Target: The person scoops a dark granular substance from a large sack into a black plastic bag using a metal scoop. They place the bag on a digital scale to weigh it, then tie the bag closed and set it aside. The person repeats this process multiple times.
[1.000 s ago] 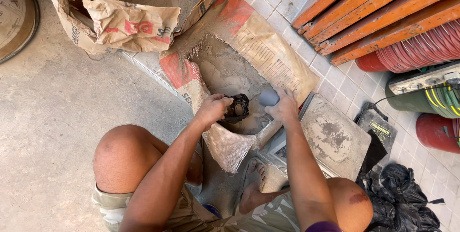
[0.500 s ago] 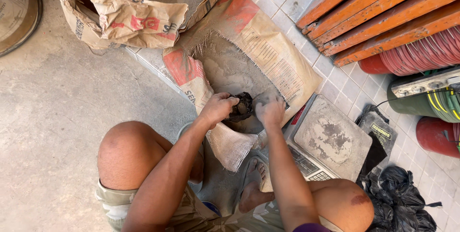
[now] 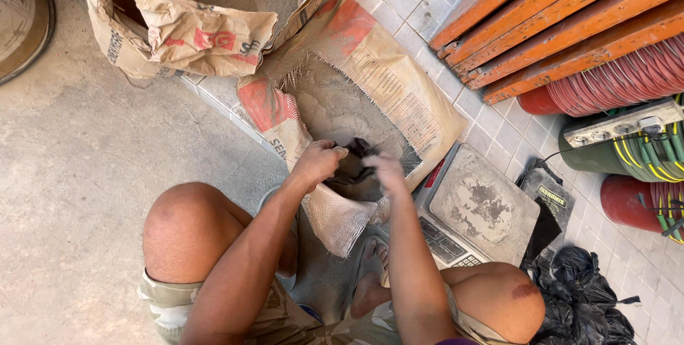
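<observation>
Fingers of the left hand [image 3: 318, 163] grip a dark scoop-like thing [image 3: 354, 167] at the mouth of the open woven sack [image 3: 370, 95]; the right hand [image 3: 386, 172] (blurred, its grip unclear) is just beside it, over grey powder [image 3: 331, 106].

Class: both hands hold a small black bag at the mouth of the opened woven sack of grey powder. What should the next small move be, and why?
Probably spread the black bag wider before taking any powder. The left hand and right hand pinch it over the woven sack, and it looks crumpled, its mouth not plainly open. The dusty scale sits just beside, its platform bare of any bag.
</observation>
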